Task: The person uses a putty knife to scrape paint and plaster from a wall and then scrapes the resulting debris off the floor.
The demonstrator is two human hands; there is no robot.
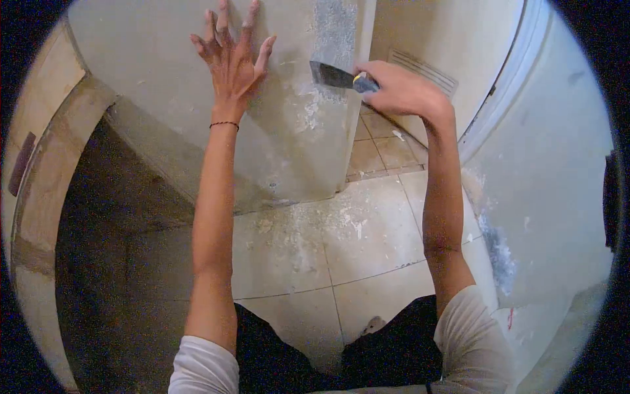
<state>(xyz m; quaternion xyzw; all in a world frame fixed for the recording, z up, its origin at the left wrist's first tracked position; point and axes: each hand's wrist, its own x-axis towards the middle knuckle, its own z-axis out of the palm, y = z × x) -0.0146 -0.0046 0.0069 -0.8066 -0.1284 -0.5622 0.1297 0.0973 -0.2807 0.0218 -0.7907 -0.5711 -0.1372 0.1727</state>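
Grey metal scraper (333, 75) with yellow-ringed handle gripped in bent-wristed right hand (405, 89); spread left hand (232, 71) wide against pale painted wall (154, 79).

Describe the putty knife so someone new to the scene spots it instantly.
Find the pale wall where the left hand is spread, then go right to its edge by the door. There the right hand grips the putty knife at the foot of a rough grey patch. Its flat dark blade and yellow-marked handle set it apart from the patch.
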